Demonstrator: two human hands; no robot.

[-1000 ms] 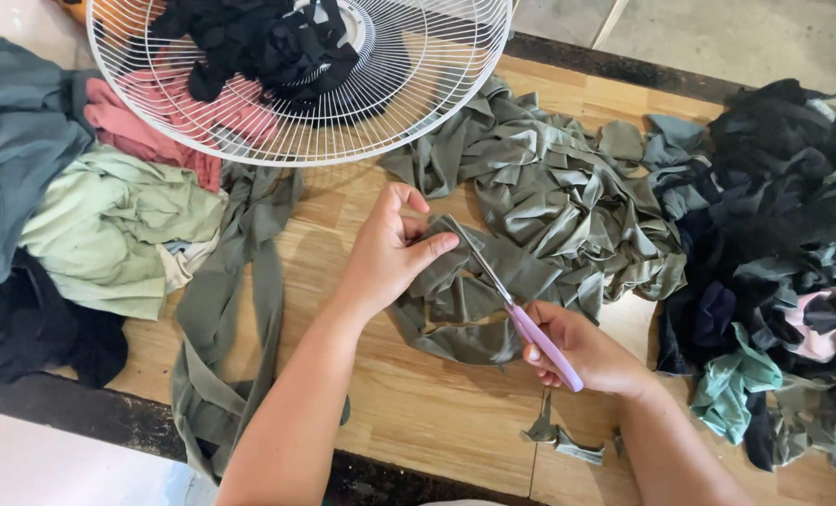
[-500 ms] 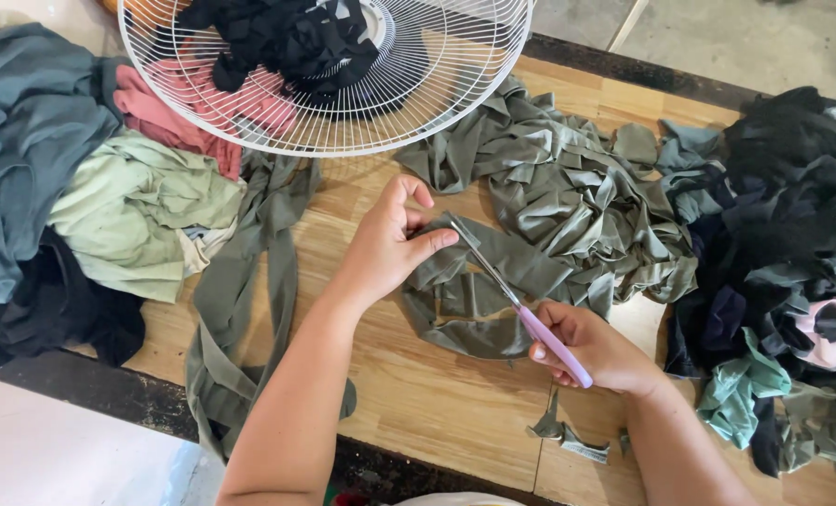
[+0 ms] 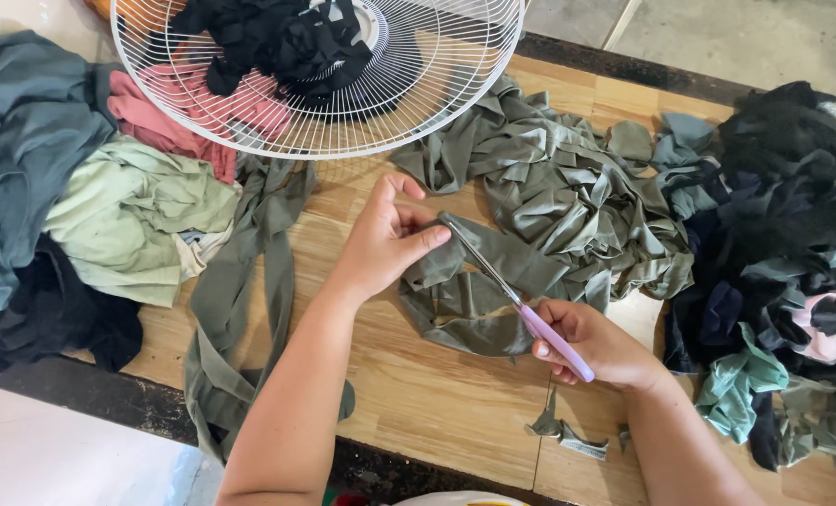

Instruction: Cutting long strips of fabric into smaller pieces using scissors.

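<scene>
Two busy hands: left hand (image 3: 385, 239) pinching olive fabric strip (image 3: 474, 281), right hand (image 3: 591, 347) gripping scissors (image 3: 516, 300).

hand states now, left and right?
Left hand: closed, pinching the olive fabric strip at the scissor tips.
Right hand: closed on the purple-handled scissors.

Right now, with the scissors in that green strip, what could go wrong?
The blade tips of the scissors sit right by the left hand, whose thumb pinches the olive strip, so a slip could probably nick it. The strip lies bunched and folded, so the right hand may cut extra layers. Loose olive pile lies close behind and could catch in the blades.
</scene>
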